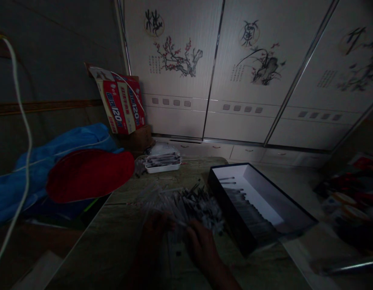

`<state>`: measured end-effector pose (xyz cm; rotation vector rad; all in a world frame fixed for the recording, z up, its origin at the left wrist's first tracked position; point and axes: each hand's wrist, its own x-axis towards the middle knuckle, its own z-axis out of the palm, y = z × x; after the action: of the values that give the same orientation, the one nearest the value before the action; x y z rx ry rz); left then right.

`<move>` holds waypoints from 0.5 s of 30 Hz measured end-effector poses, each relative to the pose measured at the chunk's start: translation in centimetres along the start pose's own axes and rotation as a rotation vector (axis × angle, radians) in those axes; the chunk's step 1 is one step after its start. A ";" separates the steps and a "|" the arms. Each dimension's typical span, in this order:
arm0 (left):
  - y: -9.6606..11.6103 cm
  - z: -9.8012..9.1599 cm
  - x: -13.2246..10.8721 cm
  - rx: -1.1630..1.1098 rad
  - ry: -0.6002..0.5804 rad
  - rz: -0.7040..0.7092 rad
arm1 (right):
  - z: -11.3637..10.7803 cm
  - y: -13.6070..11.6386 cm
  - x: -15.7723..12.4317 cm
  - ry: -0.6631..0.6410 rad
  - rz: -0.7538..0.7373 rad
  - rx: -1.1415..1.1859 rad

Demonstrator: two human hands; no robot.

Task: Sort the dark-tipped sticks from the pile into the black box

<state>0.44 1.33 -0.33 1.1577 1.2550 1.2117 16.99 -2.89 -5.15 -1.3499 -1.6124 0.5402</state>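
Note:
In the dim head view my left hand (156, 225) is closed, its fingertips pinched at one end of a thin pale pen-like stick (180, 222). My right hand (201, 241) grips the other end, fingers curled. Just beyond both hands lies a loose heap of slender pen-like sticks (201, 201), some dark-tipped, with clear plastic sleeves (153, 199) at its left. To the right stands an open black box (231, 217) with a white inside. A row of similar sticks (249, 211) lies side by side in it. Shadow hides the detail of the held stick.
A white tray (163, 168) piled with sticks sits at the table's (113, 241) far edge. Red and blue cloth (89, 175) lies at the left, below a red carton (122, 104). A white cable (27, 141) hangs at far left. Cabinet doors (174, 80) stand behind.

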 end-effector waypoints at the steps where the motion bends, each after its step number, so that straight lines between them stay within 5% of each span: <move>1: 0.0 0.0 0.0 0.007 -0.001 0.004 | 0.0 0.1 0.0 -0.010 -0.010 -0.007; 15: -0.5 -0.3 0.2 0.040 0.025 0.021 | -0.2 -0.5 0.2 0.028 -0.052 -0.015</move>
<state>0.17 1.51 -0.88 1.1901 1.2943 1.2248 16.91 -2.86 -4.58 -1.3177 -1.6270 0.4767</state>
